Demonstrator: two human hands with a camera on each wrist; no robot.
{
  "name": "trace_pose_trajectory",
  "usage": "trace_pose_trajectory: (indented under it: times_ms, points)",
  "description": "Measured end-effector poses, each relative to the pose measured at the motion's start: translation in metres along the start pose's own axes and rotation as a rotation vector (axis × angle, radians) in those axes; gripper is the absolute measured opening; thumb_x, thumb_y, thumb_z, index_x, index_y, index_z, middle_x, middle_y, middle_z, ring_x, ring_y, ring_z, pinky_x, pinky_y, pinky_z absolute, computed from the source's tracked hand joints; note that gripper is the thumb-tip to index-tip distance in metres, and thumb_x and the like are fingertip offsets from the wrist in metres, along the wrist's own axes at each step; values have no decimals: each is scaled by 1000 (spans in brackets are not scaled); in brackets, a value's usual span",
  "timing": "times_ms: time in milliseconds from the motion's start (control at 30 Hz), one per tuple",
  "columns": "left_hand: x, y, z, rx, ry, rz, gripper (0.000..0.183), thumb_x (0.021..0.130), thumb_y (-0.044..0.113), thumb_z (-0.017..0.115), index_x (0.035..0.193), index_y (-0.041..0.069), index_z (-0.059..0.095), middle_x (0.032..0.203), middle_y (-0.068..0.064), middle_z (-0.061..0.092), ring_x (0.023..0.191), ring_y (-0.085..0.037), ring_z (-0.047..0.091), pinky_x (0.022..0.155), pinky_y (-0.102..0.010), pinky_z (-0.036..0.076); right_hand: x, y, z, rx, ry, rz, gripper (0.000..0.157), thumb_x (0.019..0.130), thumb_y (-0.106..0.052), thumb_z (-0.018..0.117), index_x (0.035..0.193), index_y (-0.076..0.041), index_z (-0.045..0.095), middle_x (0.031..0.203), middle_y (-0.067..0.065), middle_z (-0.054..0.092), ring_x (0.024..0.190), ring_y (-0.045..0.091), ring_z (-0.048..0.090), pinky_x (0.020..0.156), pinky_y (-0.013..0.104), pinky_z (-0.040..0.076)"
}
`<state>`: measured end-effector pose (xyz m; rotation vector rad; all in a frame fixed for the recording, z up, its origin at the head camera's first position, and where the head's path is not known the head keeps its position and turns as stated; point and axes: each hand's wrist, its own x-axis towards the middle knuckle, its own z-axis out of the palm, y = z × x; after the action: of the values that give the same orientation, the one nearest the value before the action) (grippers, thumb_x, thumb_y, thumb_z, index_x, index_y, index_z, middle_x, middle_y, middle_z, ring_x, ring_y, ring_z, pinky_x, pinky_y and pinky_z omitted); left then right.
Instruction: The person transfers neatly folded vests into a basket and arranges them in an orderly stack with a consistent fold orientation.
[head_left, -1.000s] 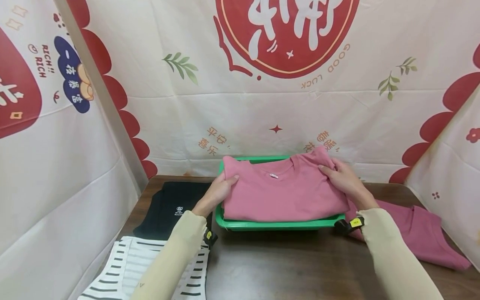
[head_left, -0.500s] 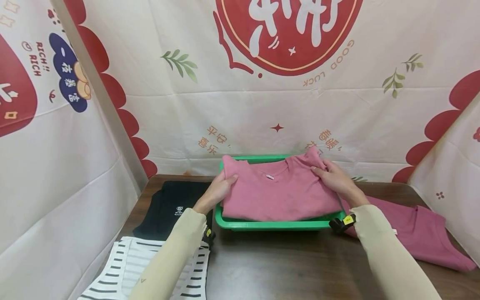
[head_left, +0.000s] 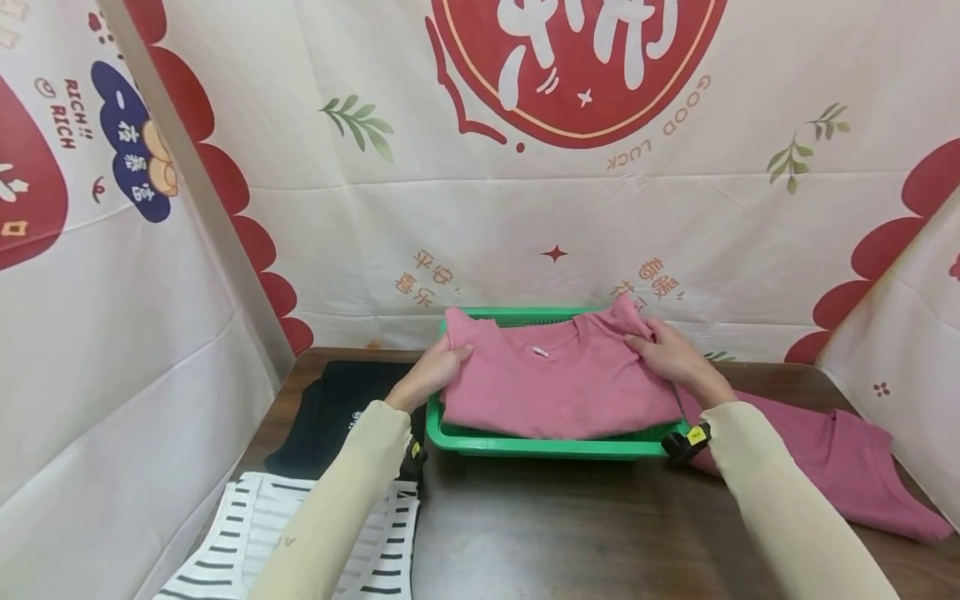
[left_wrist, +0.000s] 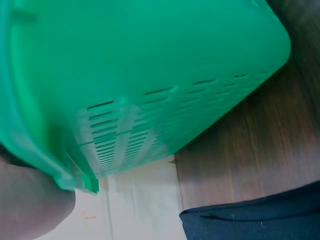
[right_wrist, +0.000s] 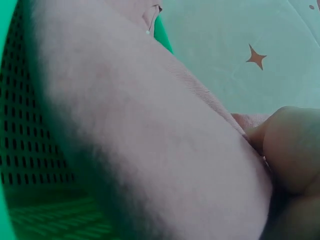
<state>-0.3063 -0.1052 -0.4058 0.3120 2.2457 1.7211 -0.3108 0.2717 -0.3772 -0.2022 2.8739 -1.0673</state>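
Observation:
A folded pink T-shirt (head_left: 558,383) with a small white neck label lies in the mouth of a green slotted plastic basket (head_left: 555,447). My left hand (head_left: 435,369) pinches its left shoulder, thumb on top. At the opposite shoulder my right hand (head_left: 677,357) grips a bunched fold of the fabric. The right wrist view shows the shirt (right_wrist: 150,125) hanging inside the basket, with fingers (right_wrist: 295,145) at its edge. In the left wrist view the basket's slotted outer wall (left_wrist: 150,90) fills most of the frame, and part of the left hand (left_wrist: 35,200) shows beside the rim.
On the left of the wooden table (head_left: 540,533) lie a black folded garment (head_left: 322,417) and a white garment with dark stripes (head_left: 240,533). A darker pink garment (head_left: 832,467) lies at the right. A printed cloth backdrop (head_left: 480,225) stands close behind the basket.
Both hands keep hold of the pink T-shirt. Its right shoulder and the right hand have shifted slightly left and inward since the earliest frame. The camera view has moved slightly.

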Motion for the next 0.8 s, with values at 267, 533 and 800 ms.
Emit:
trace_pose_trajectory:
  times_ms: [267, 533, 800]
  points:
    - [4, 2, -1, 47, -21, 22, 47, 107, 25, 38, 153, 22, 29, 138, -10, 48, 120, -24, 49, 106, -46, 37, 0, 9, -1, -24, -40, 11, 36, 105, -34, 47, 117, 0, 52, 104, 18, 56, 93, 29, 52, 77, 39, 41]
    - [2, 5, 0, 88, -18, 14, 45, 107, 22, 40, 151, 17, 35, 136, -9, 50, 121, -23, 49, 106, -46, 37, 3, 11, -4, -13, -132, 35, 43, 105, -40, 46, 123, -1, 48, 109, 20, 55, 103, 33, 52, 84, 45, 43]
    - [2, 5, -1, 102, -28, 20, 43, 106, 21, 40, 149, 16, 38, 139, -7, 46, 127, -24, 46, 109, -47, 36, 5, 11, -8, -6, -179, 36, 35, 104, -39, 48, 109, -4, 47, 93, 12, 49, 93, 28, 50, 78, 39, 39]
